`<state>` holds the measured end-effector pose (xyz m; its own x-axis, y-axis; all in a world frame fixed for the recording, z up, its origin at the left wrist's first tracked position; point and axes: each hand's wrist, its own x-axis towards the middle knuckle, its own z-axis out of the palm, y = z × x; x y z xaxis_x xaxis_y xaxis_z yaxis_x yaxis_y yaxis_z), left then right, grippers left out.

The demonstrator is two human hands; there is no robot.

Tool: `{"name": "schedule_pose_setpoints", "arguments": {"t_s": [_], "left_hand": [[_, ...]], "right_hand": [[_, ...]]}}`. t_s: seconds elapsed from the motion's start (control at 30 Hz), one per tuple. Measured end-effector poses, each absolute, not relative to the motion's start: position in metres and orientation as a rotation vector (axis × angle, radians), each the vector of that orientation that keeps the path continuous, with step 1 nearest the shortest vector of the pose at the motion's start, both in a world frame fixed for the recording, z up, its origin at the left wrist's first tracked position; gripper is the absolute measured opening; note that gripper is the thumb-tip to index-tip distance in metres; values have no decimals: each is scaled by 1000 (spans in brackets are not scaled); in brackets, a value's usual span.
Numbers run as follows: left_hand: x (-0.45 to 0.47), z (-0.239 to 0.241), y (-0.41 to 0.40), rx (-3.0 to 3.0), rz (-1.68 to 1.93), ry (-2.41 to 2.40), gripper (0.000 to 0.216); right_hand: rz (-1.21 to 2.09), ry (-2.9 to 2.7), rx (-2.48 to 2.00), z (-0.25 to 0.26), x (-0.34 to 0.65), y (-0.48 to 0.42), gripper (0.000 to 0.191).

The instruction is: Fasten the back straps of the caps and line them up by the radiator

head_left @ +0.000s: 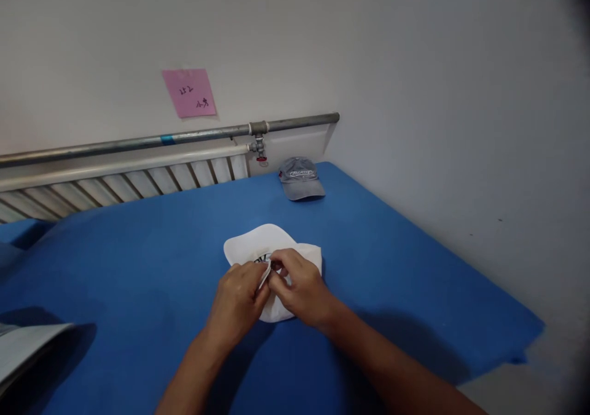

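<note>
A white cap [258,246] lies on the blue table [138,261] in front of me, brim pointing away and to the left. My left hand [237,301] and my right hand [299,286] meet over its near side. Both are closed in a pinch on a narrow white strap of the cap, held between the fingertips. The rear of the cap is hidden under my hands.
A grey cap [299,178] sits at the table's far right corner by the wall. A radiator [115,184] and a metal pipe [184,136] run along the back wall, with a pink note [188,92] above. A grey flat object [27,344] lies at the left edge.
</note>
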<state>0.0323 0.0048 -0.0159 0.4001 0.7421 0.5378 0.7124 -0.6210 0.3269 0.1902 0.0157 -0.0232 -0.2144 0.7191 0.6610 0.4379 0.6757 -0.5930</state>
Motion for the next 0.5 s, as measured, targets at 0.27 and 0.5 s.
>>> {"name": "schedule_pose_setpoints", "arguments": {"t_s": [0.27,0.5], "left_hand": [[22,-6,9,1899,896,1306,24],[7,-8,12,1390,804,1035,20]], "right_hand": [[643,-1682,-958,-23,200,22,25],[967,-1803,-885,-14,206,26,22]]}}
